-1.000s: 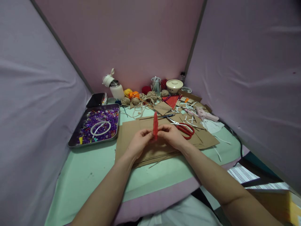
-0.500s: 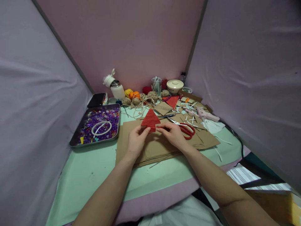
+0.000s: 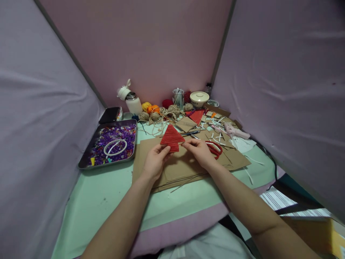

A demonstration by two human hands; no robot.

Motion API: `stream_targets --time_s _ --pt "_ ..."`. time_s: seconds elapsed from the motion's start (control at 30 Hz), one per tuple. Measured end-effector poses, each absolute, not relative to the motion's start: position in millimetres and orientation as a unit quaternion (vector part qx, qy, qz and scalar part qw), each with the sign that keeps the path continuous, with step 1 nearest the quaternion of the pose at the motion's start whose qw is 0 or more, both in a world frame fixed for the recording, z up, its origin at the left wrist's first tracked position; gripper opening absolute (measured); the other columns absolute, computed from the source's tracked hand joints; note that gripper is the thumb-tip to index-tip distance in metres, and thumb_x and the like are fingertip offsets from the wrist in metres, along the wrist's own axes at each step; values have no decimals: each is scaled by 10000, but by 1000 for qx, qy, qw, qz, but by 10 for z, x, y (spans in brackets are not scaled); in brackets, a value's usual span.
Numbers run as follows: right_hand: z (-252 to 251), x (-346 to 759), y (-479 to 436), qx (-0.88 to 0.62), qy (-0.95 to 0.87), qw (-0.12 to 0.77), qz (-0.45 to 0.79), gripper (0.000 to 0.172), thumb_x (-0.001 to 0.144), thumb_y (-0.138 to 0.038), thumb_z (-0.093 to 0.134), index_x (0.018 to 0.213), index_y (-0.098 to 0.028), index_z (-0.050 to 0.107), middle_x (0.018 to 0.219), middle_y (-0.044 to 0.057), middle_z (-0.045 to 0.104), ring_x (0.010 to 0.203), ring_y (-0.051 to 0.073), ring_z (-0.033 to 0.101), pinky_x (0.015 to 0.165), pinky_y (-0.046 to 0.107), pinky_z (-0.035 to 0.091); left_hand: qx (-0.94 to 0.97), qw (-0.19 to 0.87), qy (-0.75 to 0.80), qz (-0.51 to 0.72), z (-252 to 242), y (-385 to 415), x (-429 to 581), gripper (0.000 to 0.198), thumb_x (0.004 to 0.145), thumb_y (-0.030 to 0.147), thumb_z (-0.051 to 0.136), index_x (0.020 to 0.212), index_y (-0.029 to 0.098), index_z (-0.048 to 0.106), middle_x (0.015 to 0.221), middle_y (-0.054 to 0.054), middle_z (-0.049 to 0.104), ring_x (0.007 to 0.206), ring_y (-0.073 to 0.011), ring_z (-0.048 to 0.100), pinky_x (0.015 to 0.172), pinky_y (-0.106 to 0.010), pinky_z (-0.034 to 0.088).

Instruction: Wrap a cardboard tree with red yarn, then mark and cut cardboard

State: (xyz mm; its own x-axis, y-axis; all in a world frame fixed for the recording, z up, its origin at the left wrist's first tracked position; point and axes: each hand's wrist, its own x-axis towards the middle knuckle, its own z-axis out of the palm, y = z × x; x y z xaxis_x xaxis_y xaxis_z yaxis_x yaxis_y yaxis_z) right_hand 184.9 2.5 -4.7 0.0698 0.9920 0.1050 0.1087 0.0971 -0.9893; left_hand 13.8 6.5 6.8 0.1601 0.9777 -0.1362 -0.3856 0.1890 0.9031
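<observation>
A flat tree-shaped piece wrapped in red yarn (image 3: 171, 137) is held up over the brown cardboard sheets (image 3: 178, 169), its face turned toward me. My left hand (image 3: 155, 162) pinches its lower stub from the left. My right hand (image 3: 198, 152) pinches the lower right edge with fingertips closed. Red-handled scissors (image 3: 214, 148) lie just right of my right hand, partly hidden by it. A second red triangle (image 3: 197, 116) lies farther back among the scraps.
A metal tray (image 3: 84, 162) of purple beads with a white ring sits at the left. Along the back stand a white bottle (image 3: 133, 102), balls of twine (image 3: 155, 116), a cup (image 3: 178, 96) and a cream bowl (image 3: 199, 98). A pink glue gun (image 3: 235, 131) and paper scraps lie right.
The red piece has turned from edge-on to face-on and now sits a little higher and farther from me. Both hands have kept their grip on it.
</observation>
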Motion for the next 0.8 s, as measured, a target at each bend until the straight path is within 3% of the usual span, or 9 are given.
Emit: stream_targets --time_s 0.17,0.33,0.63,0.8 --pt "-169 1867 62 -469 -491 510 527 296 661 -437 707 778 -165 702 617 -23 597 513 90 427 495 214 310 367 732 357 450 108 42 111 282 625 233 777 861 128 663 881 -63 685 701 -110 611 676 -227 493" --pt "-218 1870 61 -409 -490 478 603 376 610 -425 743 842 -133 695 658 0 623 535 96 479 532 216 373 368 758 352 408 103 12 113 254 624 224 780 833 128 670 864 -58 674 709 -116 610 664 -229 502" --pt "-105 1748 -32 -416 -513 491 568 238 672 -396 702 687 -166 640 594 -43 551 520 84 441 510 204 333 388 691 394 465 33 33 166 242 599 234 775 789 134 663 740 -18 654 639 -95 583 671 -226 468" --pt "-50 1709 -42 -464 -525 517 492 242 700 -391 669 658 -158 619 600 -34 545 530 91 438 509 215 327 483 616 425 454 48 10 170 211 681 233 657 879 171 698 866 -40 689 770 -149 606 726 -242 452"
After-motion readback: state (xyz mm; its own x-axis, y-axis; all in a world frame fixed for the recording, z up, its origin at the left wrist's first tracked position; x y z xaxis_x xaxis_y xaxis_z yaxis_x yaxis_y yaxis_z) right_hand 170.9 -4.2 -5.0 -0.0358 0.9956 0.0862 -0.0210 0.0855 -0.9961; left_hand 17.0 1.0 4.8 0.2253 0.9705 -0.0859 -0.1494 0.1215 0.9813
